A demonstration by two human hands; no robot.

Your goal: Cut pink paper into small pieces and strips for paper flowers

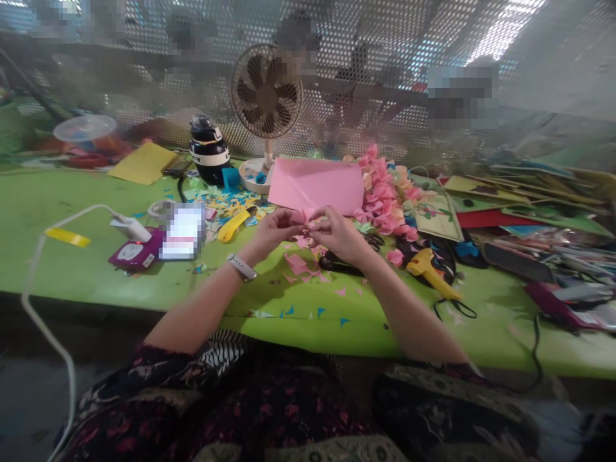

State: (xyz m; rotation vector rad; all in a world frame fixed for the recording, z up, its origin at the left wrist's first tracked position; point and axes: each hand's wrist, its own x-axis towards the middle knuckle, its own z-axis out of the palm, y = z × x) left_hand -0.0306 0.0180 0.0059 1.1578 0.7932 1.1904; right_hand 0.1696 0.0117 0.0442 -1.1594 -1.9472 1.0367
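Between my fingertips is a small folded piece of pink paper (303, 215), held over the table's middle. My left hand (274, 231) pinches it from the left, and my right hand (335, 235) grips it from the right with bent fingers. Behind the hands lies a large pink paper sheet (320, 183). To its right rises a pile of pink paper flowers (382, 186). Pink paper scraps (298, 263) are scattered under my hands. A dark tool (341, 263), perhaps scissors, lies partly hidden beneath my right wrist.
A fan (267, 93) and a black bottle (210, 154) stand at the back. Left are a phone (181, 232), a purple power box (139, 251) with a white charger cable, and a yellow cutter (233, 224). Right lie a yellow glue gun (433, 273) and stacked coloured papers (510, 212).
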